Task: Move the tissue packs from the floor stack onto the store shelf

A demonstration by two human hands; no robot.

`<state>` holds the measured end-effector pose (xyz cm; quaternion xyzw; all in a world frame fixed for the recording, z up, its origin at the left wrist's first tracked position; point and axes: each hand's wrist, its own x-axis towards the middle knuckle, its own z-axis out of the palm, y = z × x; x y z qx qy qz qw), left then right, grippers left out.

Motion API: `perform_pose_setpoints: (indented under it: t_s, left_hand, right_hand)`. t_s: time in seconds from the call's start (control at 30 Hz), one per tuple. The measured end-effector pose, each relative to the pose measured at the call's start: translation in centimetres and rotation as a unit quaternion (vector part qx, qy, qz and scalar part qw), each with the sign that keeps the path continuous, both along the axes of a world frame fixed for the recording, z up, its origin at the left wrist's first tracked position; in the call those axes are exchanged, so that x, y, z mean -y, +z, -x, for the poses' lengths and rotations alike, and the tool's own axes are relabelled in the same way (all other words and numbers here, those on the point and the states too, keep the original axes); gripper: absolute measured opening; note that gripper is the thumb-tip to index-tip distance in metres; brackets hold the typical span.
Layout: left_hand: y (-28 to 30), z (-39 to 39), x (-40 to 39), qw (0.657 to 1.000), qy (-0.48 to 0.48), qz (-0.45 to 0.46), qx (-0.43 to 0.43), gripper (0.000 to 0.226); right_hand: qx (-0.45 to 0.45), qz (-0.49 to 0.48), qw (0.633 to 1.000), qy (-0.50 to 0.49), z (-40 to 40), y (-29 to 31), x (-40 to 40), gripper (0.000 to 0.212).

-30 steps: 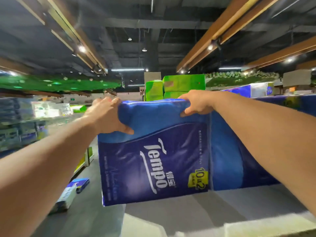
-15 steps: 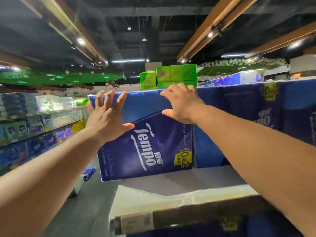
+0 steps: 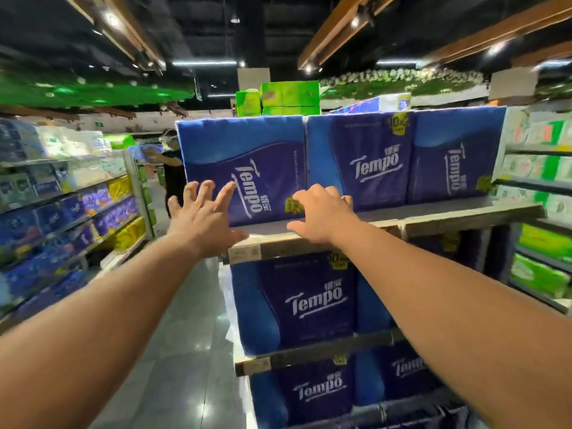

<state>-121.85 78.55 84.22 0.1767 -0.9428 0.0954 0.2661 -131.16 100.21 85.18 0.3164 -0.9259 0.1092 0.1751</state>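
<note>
Both arms reach forward. The left grip (image 3: 205, 212) is released — fingers spread, grasping nothing, just short of the leftmost tissue pack (image 3: 241, 168). The right grip (image 3: 320, 212) is also released, fingers loosely bent over the shelf (image 3: 433, 216) edge, holding nothing.

Beyond both grips, that pack stands upright on the top shelf at its left end, touching two more packs to its right. Judged placed: this pack's transfer looks complete.

The floor stack is not in view — what remains cannot be told.

Pack condition: blue plastic wrap, white "Tempo" lettering running sideways, yellow label low on its front, no visible damage.
</note>
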Motion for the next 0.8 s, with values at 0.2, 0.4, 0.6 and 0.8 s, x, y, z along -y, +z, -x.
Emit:
perform_pose_setpoints:
  t_s: [0.2, 0.4, 0.6, 0.8]
  left_hand:
    - [-5.4, -8.4, -7.6, 0.998, 0.010, -0.040, 0.050, 0.101]
    - [-14.5, -16.2, -18.7, 0.989, 0.014, -0.085, 0.116, 0.099]
    - [-25.2, -23.5, -31.4, 0.965, 0.020, -0.143, 0.217, 0.098]
    - [-30.9, -31.8, -42.9, 0.934, 0.020, -0.179, 0.308, 0.097]
  right_hand:
    - [0.096, 0.040, 0.994, -0.017, -8.9, -7.3, -6.4, 0.059]
    - [0.160, 0.021, 0.987, -0.018, -18.0, -15.6, -16.1, 0.054]
    - [0.223, -0.054, 0.972, -0.047, -24.7, -23.8, -30.3, 0.054]
    - [0.294, -0.125, 0.946, -0.059, -33.2, -31.1, -41.7, 0.055]
